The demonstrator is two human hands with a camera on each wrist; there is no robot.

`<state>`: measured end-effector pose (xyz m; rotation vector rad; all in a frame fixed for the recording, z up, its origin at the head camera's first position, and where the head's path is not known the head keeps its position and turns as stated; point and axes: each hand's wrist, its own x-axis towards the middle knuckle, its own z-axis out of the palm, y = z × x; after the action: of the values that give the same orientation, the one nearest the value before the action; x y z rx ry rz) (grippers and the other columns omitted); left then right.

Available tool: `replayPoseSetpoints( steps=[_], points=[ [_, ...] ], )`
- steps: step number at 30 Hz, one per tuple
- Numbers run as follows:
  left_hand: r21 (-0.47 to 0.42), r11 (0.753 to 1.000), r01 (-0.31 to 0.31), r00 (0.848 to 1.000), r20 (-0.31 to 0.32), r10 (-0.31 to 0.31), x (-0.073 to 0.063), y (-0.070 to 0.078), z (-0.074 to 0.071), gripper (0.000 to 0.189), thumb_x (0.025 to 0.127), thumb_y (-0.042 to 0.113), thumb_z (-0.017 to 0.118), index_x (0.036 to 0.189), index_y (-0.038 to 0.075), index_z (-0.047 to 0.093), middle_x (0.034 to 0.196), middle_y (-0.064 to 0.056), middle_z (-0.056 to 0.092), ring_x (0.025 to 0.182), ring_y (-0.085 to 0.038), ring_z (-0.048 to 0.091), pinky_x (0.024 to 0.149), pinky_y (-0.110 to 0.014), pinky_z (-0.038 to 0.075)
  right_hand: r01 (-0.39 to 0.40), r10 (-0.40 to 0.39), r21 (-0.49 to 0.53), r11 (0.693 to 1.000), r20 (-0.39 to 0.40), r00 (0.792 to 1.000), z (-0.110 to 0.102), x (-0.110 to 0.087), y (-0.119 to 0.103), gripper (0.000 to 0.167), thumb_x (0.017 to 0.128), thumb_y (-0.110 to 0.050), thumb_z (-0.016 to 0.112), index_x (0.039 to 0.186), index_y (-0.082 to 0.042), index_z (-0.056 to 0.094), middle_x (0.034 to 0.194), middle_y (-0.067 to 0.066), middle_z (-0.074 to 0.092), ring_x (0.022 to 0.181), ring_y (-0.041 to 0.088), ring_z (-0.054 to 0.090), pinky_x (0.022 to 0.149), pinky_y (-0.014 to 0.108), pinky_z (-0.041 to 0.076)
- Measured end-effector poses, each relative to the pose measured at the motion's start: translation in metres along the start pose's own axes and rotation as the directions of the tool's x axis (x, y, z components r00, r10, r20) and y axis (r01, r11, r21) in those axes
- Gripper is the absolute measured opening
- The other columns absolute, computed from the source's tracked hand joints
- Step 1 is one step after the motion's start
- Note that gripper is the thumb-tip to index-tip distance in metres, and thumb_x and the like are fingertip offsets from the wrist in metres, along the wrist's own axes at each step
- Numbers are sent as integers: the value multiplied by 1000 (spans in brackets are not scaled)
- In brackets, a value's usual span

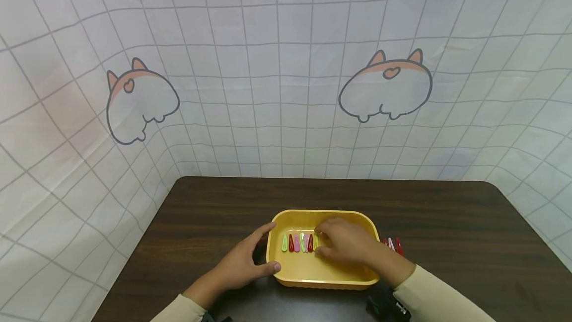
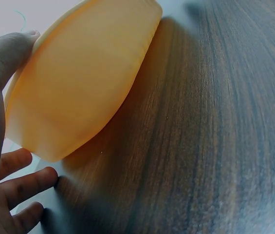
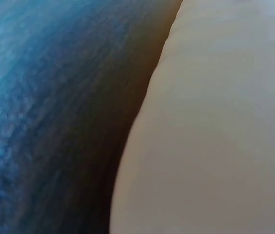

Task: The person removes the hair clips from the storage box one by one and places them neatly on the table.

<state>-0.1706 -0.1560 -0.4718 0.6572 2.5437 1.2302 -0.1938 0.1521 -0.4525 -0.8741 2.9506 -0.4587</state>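
In the head view, a yellow plastic tray [image 1: 326, 275] sits on the table. A row of small hair clips [image 1: 297, 243] in green, red and pink lies inside, toward the left. My right hand [image 1: 348, 242] is in the tray, its finger and thumb at the two ends of a yellow-green hair clip [image 1: 316, 242] at the row's right end, apparently pinching it. My left hand [image 1: 241, 261] rests against the tray's left side with thumb and forefinger spread. The left wrist view shows its other fingers [image 2: 30, 187] loosely extended beside the tray wall [image 2: 88, 73].
More red and pink hair clips [image 1: 391, 244] lie on the table right of the tray, partly behind my right wrist. A black object [image 1: 386, 307] is near my right sleeve. The dark wooden table [image 1: 460, 242] meets a white grid-patterned curtain [image 1: 295, 88]. Pale material [image 3: 215, 136] fills much of the right wrist view.
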Motion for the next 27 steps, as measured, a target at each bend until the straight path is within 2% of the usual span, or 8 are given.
replayPoseSetpoints(
  steps=[4,11,16,27],
  points=[
    [-1,1000,-3,1000,-3,3,0,0,0,91,88,52,79,161,31,29,149,-5,50,133,-27,51,106,-63,39,-9,9,-13,1000,11,1000,2,1,1,45,87,-44,79,119,-14,71,116,1,68,110,21,62,91,43,52],
    [-10,1000,-24,1000,-10,24,1,-1,2,89,88,51,78,161,31,30,148,-2,51,133,-24,52,107,-61,37,-2,3,-17,1000,8,1000,5,2,1,46,87,-45,78,119,-14,71,96,-7,61,89,12,55,75,36,50],
    [-12,999,-35,999,-11,35,1,-1,2,90,89,50,78,162,30,30,147,-2,51,132,-24,52,107,-60,38,0,1,-20,1000,10,1000,6,3,1,45,87,-44,78,118,-13,71,95,-8,63,85,10,55,75,36,51],
    [-18,999,-38,999,-7,38,0,-1,1,91,89,50,78,162,28,29,147,-4,52,133,-24,52,107,-61,38,-16,17,-26,1000,19,1000,5,3,-2,48,87,-47,79,118,-11,70,101,-3,68,89,13,60,78,38,53]
  ],
)
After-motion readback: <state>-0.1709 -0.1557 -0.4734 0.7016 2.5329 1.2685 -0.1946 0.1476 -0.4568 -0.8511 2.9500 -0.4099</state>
